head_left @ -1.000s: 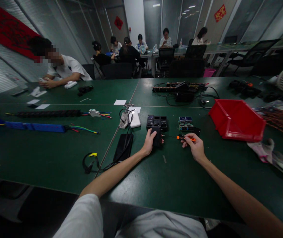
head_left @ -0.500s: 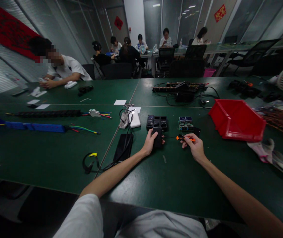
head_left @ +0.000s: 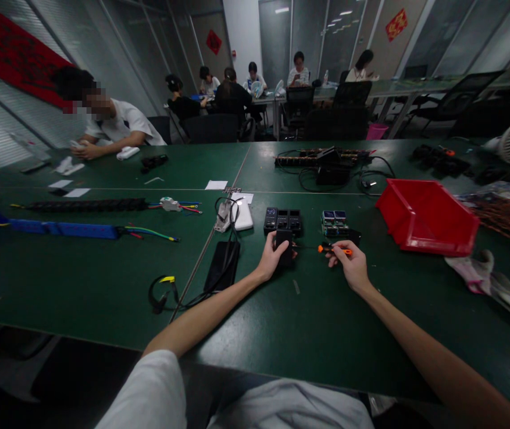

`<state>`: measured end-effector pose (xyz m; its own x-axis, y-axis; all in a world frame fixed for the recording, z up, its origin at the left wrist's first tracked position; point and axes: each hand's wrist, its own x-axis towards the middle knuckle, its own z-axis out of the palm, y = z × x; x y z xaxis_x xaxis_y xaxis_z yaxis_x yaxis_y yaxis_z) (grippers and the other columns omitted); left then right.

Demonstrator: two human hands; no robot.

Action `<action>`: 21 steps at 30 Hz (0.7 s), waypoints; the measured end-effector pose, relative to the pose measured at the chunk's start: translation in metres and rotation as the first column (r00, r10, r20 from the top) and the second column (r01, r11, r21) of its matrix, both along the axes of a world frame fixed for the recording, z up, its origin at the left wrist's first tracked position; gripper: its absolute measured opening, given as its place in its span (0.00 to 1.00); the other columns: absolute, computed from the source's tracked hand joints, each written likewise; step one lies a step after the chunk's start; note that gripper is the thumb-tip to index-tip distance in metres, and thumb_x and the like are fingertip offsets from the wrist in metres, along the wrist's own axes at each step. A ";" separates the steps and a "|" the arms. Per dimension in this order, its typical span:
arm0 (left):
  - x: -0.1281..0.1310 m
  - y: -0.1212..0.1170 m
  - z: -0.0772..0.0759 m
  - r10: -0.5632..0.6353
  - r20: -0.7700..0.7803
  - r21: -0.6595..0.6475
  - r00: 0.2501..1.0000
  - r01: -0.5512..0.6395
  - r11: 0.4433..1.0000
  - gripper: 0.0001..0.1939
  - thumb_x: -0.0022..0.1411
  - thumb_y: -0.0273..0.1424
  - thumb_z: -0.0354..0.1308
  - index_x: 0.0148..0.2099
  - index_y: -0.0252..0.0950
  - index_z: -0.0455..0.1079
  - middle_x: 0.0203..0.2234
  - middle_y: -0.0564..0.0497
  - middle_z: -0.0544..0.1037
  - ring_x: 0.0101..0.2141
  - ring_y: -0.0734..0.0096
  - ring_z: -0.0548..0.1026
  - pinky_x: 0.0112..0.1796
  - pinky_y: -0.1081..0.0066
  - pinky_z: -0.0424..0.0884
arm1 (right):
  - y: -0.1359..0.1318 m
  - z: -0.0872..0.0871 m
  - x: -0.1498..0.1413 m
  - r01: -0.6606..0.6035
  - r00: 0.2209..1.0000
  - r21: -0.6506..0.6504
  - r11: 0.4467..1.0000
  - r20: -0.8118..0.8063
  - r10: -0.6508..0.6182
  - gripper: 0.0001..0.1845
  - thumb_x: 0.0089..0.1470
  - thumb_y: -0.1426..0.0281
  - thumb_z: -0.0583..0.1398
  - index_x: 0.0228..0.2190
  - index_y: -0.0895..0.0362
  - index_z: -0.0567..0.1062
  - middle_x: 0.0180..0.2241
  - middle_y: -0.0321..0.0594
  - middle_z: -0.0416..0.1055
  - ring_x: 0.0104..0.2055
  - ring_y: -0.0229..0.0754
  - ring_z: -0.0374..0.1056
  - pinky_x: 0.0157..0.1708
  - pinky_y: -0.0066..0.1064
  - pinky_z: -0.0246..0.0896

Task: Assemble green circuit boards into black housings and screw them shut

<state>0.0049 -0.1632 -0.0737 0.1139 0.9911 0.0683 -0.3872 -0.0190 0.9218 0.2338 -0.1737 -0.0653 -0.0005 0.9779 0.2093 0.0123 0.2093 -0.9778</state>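
My left hand is closed around a small black box-shaped case, held upright over the table, thumb across its face. My right hand grips a screwdriver with an orange and black handle. Its thin shaft points left, and the tip is at the right side of the case; whether it sits in a screw is too small to tell. Just beyond the left hand lie several black housings in a row. Beyond the right hand are green circuit boards with small screens, and a dark flat piece lies beside them.
A red bin and a glove are on the right. Left of my hands lie a black phone-like slab, cables and a white power bank. Blue strips lie farther left. A person sits across the table.
My left thumb has shifted slightly down the black case, showing more of its upper part. The screwdriver and right hand stay almost in place.
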 end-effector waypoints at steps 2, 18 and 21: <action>0.000 -0.001 0.000 0.013 -0.032 0.025 0.999 -0.012 1.000 0.25 0.54 0.40 0.61 0.49 0.40 0.54 0.36 0.50 0.74 0.27 0.72 0.76 0.32 0.66 0.73 | 0.000 0.000 0.000 0.006 1.000 -0.006 1.000 -0.011 -0.006 0.14 0.54 0.58 0.60 0.36 0.56 0.70 0.26 0.38 0.73 0.22 0.38 0.70 0.22 0.30 0.66; -0.001 -0.006 0.001 0.108 -0.220 0.161 0.970 -0.074 0.984 0.32 0.49 0.35 0.66 0.53 0.39 0.55 0.37 0.48 0.74 0.40 0.66 0.74 0.47 0.60 0.67 | -0.003 0.003 0.001 -0.013 1.000 -0.055 0.998 -0.019 0.012 0.13 0.56 0.59 0.59 0.30 0.57 0.69 0.19 0.35 0.70 0.17 0.36 0.66 0.17 0.26 0.61; -0.001 -0.006 0.000 0.152 -0.287 0.206 0.946 -0.094 0.974 0.31 0.51 0.36 0.65 0.53 0.40 0.54 0.38 0.49 0.74 0.41 0.67 0.73 0.48 0.61 0.66 | -0.002 0.000 0.001 -0.014 1.000 -0.073 0.997 -0.008 0.013 0.14 0.56 0.58 0.59 0.29 0.57 0.69 0.16 0.33 0.68 0.14 0.35 0.64 0.14 0.25 0.58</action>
<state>0.0039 -0.1692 -0.0737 0.0353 0.9714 0.2349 -0.0778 -0.2316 0.9697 0.2349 -0.1761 -0.0654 -0.0126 0.9904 0.1376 0.0027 0.1376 -0.9905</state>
